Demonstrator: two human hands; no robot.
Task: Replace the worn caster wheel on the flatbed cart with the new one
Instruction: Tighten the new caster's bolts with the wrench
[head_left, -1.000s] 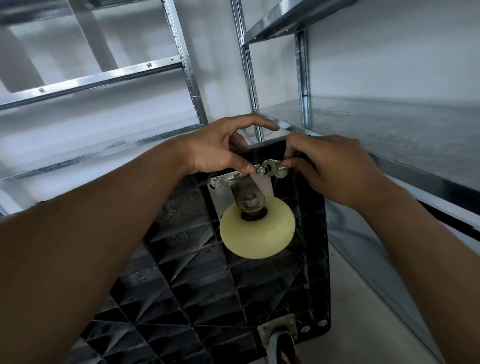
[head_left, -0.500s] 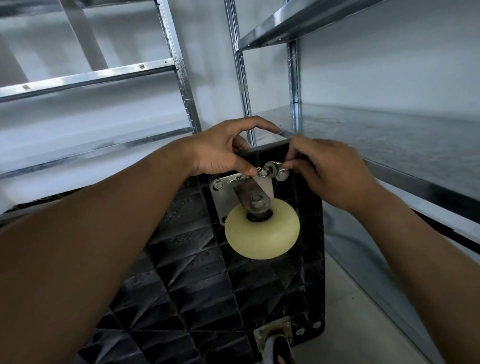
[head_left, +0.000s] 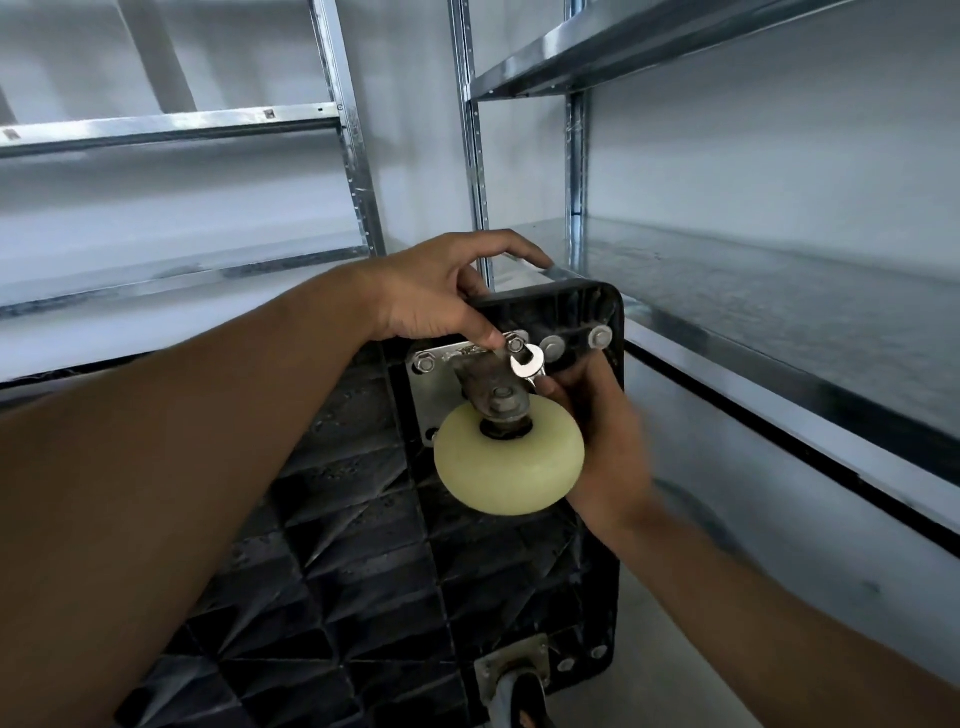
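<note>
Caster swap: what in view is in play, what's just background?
In play:
cart
wheel, cream, on its plate
bolt
wrench, held by right hand
left hand, gripping the cart's top edge

Background:
shelving
second caster, untouched
floor

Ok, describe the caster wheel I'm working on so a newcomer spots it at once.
Find the black ribbed underside of the flatbed cart tipped up beside the metal shelving. Near its upper right corner, a metal plate carries the caster wheel, with the wrench above it. It is rounded and pale cream, unlike the dark caster at the bottom edge.
</note>
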